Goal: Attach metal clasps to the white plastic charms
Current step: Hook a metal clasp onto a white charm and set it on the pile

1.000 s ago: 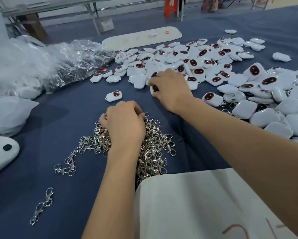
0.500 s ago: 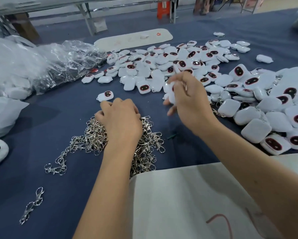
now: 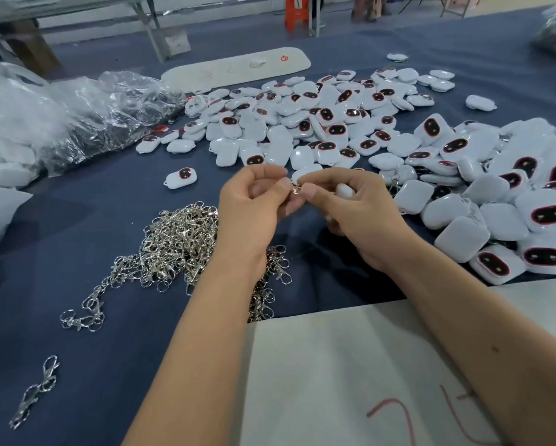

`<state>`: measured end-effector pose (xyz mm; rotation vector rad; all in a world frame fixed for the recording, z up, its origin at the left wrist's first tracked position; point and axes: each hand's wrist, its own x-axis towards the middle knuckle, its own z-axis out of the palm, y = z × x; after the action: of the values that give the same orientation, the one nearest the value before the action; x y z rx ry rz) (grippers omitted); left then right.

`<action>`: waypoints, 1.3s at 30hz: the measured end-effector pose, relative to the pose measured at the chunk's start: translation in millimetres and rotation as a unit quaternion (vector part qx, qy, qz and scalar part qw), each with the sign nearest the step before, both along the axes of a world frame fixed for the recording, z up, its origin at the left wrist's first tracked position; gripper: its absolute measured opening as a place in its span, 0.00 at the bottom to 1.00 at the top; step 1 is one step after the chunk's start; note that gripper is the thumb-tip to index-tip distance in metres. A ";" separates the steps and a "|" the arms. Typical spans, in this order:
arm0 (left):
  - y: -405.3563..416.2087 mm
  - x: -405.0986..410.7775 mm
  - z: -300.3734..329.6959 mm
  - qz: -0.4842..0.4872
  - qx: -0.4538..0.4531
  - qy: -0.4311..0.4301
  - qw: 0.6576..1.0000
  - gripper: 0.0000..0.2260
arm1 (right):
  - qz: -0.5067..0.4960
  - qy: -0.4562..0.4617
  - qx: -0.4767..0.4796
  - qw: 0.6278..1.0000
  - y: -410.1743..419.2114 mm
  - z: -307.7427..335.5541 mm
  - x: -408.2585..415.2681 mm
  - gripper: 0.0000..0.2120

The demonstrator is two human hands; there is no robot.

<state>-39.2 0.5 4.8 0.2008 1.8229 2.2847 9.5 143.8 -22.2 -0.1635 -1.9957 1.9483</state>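
Your left hand [image 3: 254, 201] is pinching a metal clasp [image 3: 295, 190] between thumb and fingers; your right hand [image 3: 350, 207] is gripping a white charm [image 3: 344, 190], fingertips meeting the clasp above the blue cloth [image 3: 109, 365]. The clasp pile [image 3: 173, 246] is lying beneath your left wrist, the charm heap [image 3: 399, 140] spreading beyond and right

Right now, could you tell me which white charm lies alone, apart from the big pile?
The face-up charm on the blue cloth, left of the hands and beyond the clasp heap.
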 end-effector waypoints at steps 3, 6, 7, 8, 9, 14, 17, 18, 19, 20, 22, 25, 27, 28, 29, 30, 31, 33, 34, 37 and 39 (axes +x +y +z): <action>2.1 1.2 -1.2 -0.011 -0.005 0.019 1.000 0.08 | 0.033 -0.024 -0.031 0.999 3.7 0.7 -1.8 0.05; 5.9 2.7 -4.7 0.009 -0.047 0.069 0.996 0.10 | 0.031 -0.014 -0.025 0.999 5.9 2.2 -0.8 0.04; 6.8 2.8 -6.1 0.015 -0.061 0.082 0.995 0.10 | 0.024 -0.013 -0.029 0.999 6.5 2.5 -0.6 0.03; 7.2 3.0 -6.9 0.021 -0.078 0.094 0.992 0.09 | 0.021 -0.012 -0.033 0.999 6.9 2.5 -0.5 0.04; 7.3 3.0 -7.7 0.027 -0.093 0.104 0.990 0.09 | 0.026 -0.011 -0.038 0.999 7.0 1.9 -0.5 0.05; 8.4 3.1 -8.6 0.042 -0.090 0.104 0.990 0.09 | 0.075 -0.015 -0.054 0.996 12.2 0.3 0.7 0.07; 7.8 3.8 -8.1 0.042 -0.081 0.104 0.990 0.09 | 0.085 -0.015 -0.055 0.995 14.9 -1.3 0.5 0.07; 7.3 3.9 -8.0 0.041 -0.080 0.105 0.990 0.09 | 0.083 -0.016 -0.057 0.995 15.2 -1.7 0.0 0.07; 6.9 3.8 -7.7 0.040 -0.080 0.105 0.990 0.09 | 0.076 -0.016 -0.062 0.995 14.9 -1.9 -0.4 0.07; 6.3 3.6 -7.3 0.041 -0.079 0.106 0.990 0.09 | 0.065 -0.014 -0.070 0.995 14.6 -1.8 -0.9 0.05; 5.8 3.2 -6.4 0.044 -0.076 0.108 0.990 0.11 | 0.046 -0.008 -0.093 0.995 13.9 -1.5 -1.4 0.03; 5.6 1.9 -6.5 0.050 -0.087 0.131 0.986 0.11 | 0.017 0.009 -0.119 0.993 12.7 -1.6 -1.8 0.07; 5.0 0.6 -7.3 0.050 -0.112 0.156 0.980 0.10 | -0.014 0.018 -0.123 0.992 10.2 -1.5 -2.2 0.08; 4.6 0.3 -8.2 0.048 -0.134 0.171 0.975 0.10 | -0.034 0.022 -0.114 0.993 8.6 -1.6 -2.4 0.07; 4.0 0.5 -9.2 0.046 -0.162 0.187 0.968 0.09 | -0.056 0.028 -0.095 0.993 7.1 -1.8 -2.3 0.06; 3.5 1.4 -10.0 0.046 -0.192 0.205 0.959 0.08 | -0.077 0.035 -0.066 0.994 5.6 -2.1 -2.0 0.06; 3.1 2.7 -10.6 0.049 -0.220 0.222 0.949 0.07 | -0.097 0.043 -0.026 0.994 4.0 -2.3 -1.4 0.06; 2.8 4.8 -10.9 0.058 -0.257 0.253 0.931 0.05 | -0.130 0.057 0.080 0.987 0.9 -2.6 0.3 0.07; 2.8 5.0 -10.8 0.060 -0.268 0.264 0.925 0.04 | -0.141 0.062 0.132 0.979 -1.0 -2.8 1.2 0.09; 2.4 4.9 -9.9 0.050 -0.283 0.276 0.917 0.04 | -0.143 0.080 0.215 0.963 -7.4 -1.8 2.9 0.14; 2.1 4.9 -10.1 0.044 -0.283 0.276 0.917 0.05 | -0.140 0.089 0.236 0.957 -9.1 -0.9 3.8 0.15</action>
<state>-34.4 2.7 -5.3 0.7322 2.7305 1.7386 13.3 134.7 -23.1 -0.1331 -2.1168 1.2304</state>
